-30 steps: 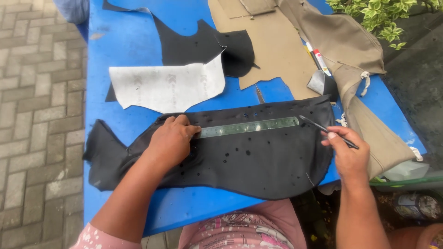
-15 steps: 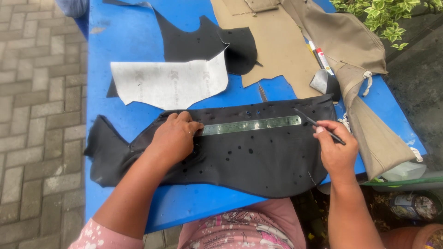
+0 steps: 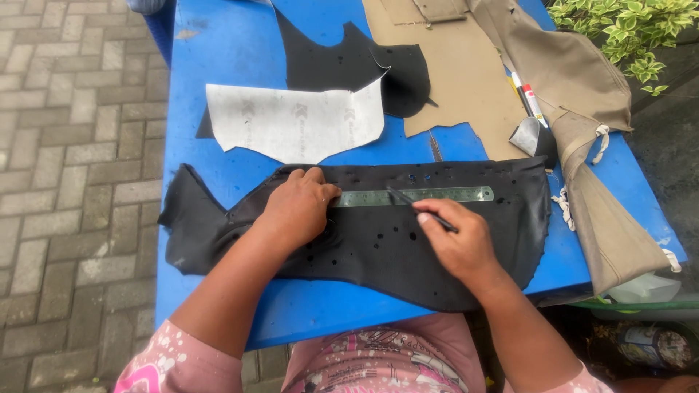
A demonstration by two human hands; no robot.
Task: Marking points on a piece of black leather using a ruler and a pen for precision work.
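Left hand (image 3: 297,207) flat, pinning steel ruler (image 3: 429,196); right hand (image 3: 460,244) grips pen (image 3: 421,209), possibly touching black fabric (image 3: 378,251).

There is a single view, taken from a camera on the person's head and aimed steeply downward and forward over the blue painted surface (image 3: 218,58). It sits close: the person's own forearms and patterned pink top enter from the bottom edge, and the left hand (image 3: 295,211) and right hand (image 3: 459,244) fill the lower middle. The surface runs away from the camera toward the top edge. Grey brick paving (image 3: 73,145) shows along the left side, and green leafy plants (image 3: 626,36) occupy the upper right corner, so the view takes in ground on both sides.
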